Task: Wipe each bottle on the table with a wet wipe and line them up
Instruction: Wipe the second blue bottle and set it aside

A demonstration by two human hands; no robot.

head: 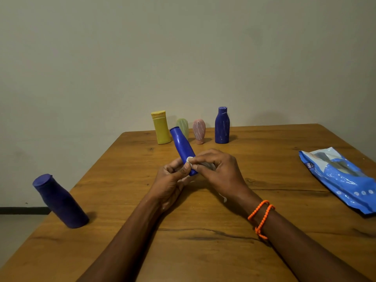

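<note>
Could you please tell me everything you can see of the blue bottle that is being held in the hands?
The blue bottle looks like smooth, glossy plastic, with a narrower capped end and a wider body. It is held above the table, tilted, with the capped end pointing up and away. The left hand grips its lower end, while the right hand presses a white wet wipe against its side. Its base is hidden by the fingers.

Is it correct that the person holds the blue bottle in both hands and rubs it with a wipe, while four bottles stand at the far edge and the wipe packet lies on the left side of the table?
Not quite. The head view shows the wipe packet on the right side of the table, not the left. The rest holds: the left hand and right hand hold the blue bottle with the wipe, and four bottles stand at the far edge.
</note>
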